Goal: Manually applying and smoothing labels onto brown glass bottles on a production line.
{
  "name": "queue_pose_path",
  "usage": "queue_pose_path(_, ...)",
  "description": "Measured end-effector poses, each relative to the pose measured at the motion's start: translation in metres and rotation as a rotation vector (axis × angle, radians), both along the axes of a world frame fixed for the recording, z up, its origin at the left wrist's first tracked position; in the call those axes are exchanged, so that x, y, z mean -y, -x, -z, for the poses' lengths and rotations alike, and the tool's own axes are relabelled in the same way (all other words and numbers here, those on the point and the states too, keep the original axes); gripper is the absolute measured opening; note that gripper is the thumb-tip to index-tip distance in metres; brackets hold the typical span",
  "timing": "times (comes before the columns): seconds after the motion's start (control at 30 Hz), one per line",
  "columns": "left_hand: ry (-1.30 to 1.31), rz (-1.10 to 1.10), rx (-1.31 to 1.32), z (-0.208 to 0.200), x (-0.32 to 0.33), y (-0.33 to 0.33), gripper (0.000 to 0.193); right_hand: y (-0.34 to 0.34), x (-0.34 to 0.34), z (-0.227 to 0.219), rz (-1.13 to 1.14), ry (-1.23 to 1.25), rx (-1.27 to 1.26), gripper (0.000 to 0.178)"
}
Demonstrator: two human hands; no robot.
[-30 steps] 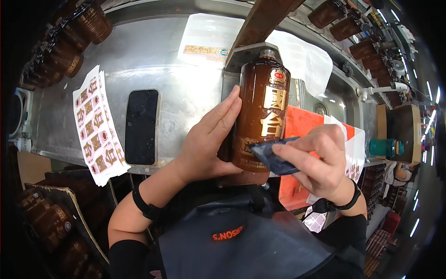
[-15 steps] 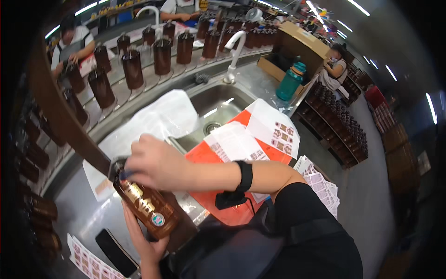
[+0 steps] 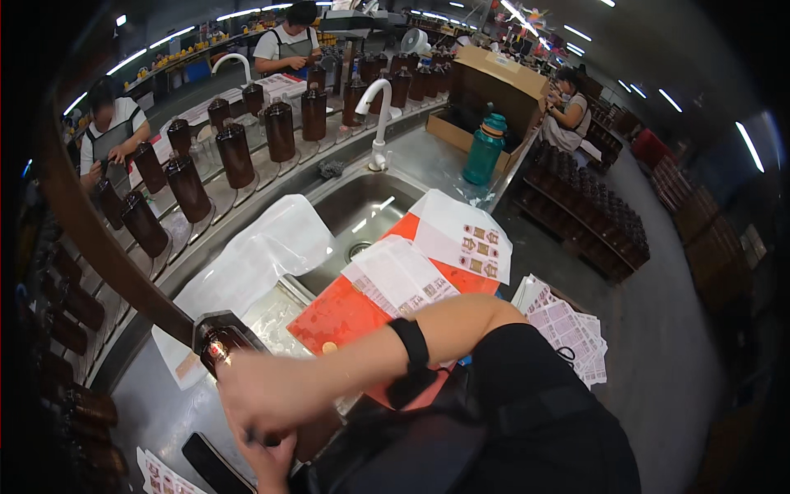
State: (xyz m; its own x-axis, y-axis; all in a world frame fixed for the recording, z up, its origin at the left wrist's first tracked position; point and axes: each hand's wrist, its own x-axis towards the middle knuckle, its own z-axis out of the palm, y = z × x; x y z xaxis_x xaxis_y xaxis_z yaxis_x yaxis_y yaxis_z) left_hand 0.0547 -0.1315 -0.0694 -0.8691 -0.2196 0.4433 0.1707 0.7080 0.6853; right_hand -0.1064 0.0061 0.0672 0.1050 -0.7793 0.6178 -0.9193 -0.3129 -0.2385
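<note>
A dark brown glossy bottle [image 3: 227, 336] lies tilted at the front left, its angular far end beside a brown vertical post. My left hand [image 3: 273, 461] is closed around its near part from below. Across the bottle's near half passes my right hand [image 3: 276, 391], smeared by motion, so its fingers cannot be read. A small dark spot shows beneath that hand, too blurred to name. Right of the hands, an orange-red mat [image 3: 329, 309] carries white sticker sheets [image 3: 399, 272]. A clear plastic sheet [image 3: 263, 247] lies beyond the bottle.
Behind the steel sink [image 3: 370, 210] with its white faucet [image 3: 380, 123], brown bottles [image 3: 234, 156] line a conveyor. A teal water bottle [image 3: 484, 152] stands by an open carton [image 3: 502, 78]. A phone [image 3: 216, 463] lies near left; co-workers sit beyond.
My right hand has moved from the bottle's far end down toward me, over its near half. The gold lettering and round sticker seen before are now out of sight. My view has shifted slightly.
</note>
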Motion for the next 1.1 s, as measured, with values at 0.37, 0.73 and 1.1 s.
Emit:
queue_pose_path(0.37, 0.070, -0.059, 0.004, -0.024, -0.005, -0.005, 0.099, 0.026, 0.019, -0.008, -0.011, -0.248, 0.138, 0.012)
queue_pose_path(0.73, -0.090, 0.031, -0.112, -0.041, -0.006, 0.006, 0.110, 0.060, 0.014, -0.028, 0.440, -0.221, 0.362, 0.017)
queue_pose_path(1.1, -0.099, 0.045, -0.094, -0.039, -0.005, 0.005, 0.112, 0.036, 0.009, -0.046, 0.112, -0.347, 0.041, 0.015)
